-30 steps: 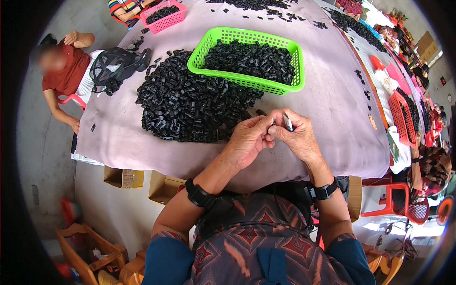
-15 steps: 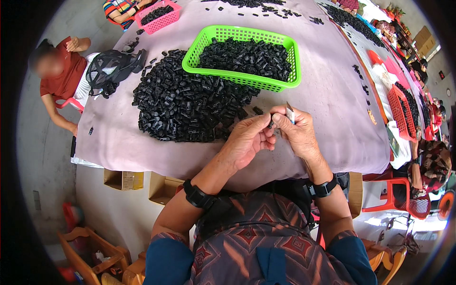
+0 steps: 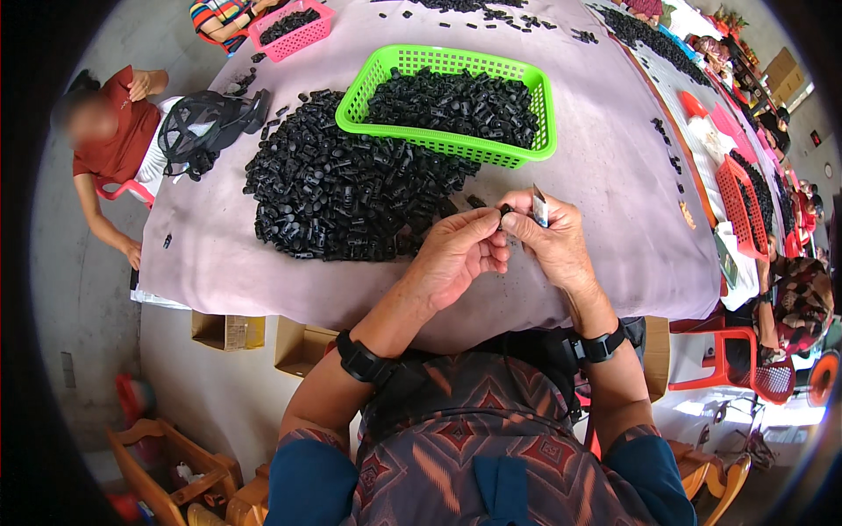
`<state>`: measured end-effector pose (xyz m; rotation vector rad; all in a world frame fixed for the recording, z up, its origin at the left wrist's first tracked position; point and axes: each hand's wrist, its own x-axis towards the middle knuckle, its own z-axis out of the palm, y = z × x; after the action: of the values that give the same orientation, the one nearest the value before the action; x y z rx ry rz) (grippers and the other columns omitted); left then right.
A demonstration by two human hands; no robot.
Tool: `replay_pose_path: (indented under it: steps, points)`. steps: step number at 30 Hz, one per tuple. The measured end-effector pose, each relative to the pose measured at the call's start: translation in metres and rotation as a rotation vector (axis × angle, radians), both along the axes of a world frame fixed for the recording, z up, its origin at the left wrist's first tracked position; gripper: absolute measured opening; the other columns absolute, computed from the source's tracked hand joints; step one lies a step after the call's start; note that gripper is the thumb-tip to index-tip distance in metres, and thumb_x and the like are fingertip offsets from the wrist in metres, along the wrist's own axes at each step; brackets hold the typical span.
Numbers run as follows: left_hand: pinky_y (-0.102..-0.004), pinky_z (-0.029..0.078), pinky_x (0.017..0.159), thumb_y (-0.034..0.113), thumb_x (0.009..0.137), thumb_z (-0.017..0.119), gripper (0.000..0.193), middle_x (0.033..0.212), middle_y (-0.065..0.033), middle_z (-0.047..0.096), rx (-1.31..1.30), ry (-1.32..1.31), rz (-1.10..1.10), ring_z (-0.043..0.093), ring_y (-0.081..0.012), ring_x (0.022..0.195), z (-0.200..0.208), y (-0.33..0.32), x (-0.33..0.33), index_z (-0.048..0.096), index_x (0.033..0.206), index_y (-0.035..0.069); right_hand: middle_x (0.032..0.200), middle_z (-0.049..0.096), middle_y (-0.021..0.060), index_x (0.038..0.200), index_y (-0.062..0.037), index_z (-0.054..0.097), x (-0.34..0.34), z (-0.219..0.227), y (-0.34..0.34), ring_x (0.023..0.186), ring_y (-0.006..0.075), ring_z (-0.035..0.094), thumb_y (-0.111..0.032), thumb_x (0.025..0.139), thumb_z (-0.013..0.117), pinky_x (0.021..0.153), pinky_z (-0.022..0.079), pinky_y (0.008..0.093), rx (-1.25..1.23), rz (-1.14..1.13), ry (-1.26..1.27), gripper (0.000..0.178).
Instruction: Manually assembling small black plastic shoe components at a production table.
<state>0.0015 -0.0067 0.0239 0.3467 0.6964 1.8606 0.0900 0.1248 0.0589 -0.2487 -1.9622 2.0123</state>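
My left hand (image 3: 460,254) pinches a small black plastic part (image 3: 504,213) between thumb and fingertips. Against it presses the thumb of my right hand (image 3: 557,248), whose curled fingers grip a short blade (image 3: 538,207) with a pale wrapped lower end, its tip pointing up and away. The fingers hide much of the part. Just left of my hands spreads a big pile of black plastic parts (image 3: 342,188). Beyond them stands a green basket (image 3: 445,54), filled with more such parts.
A lilac cloth (image 3: 614,175) covers the table. At far left stands a pink basket (image 3: 294,44); a black cap-like item (image 3: 206,131) lies at the left edge near a seated person (image 3: 114,131). On the right are a red basket (image 3: 741,206) and a red chair (image 3: 728,359).
The blade has tilted and turned slightly as my right hand shifted a little. Both hands keep together over the same spot.
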Motion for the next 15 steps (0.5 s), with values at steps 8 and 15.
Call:
replay_pose_path:
  steps: [8,15]
  points:
    - [-0.0299,0.047,0.062,0.02,0.09,0.053,0.016,0.075,-0.0005,0.054,-0.018,0.028,0.001,0.055,-0.0136,0.068,0.0016,-0.0002,0.0002,0.059,0.091,0.006,0.078,0.061,0.0018,0.095,0.0006,0.062,0.0011,0.0028,-0.0008,0.065,0.0061,0.054,-0.012,0.087,0.058,0.057,0.046,0.0207,-0.031,-0.011,0.0,0.015]
    - [-0.0316,0.05,0.064,0.021,0.091,0.051,0.017,0.079,-0.003,0.058,-0.026,0.067,0.059,0.058,-0.0158,0.072,0.0037,-0.0008,0.0025,0.059,0.095,0.006,0.072,0.058,-0.001,0.094,-0.0042,0.064,0.0003,-0.0055,0.002,0.05,0.001,0.038,-0.02,0.088,0.058,0.043,0.029,0.0173,-0.078,-0.061,-0.041,0.018]
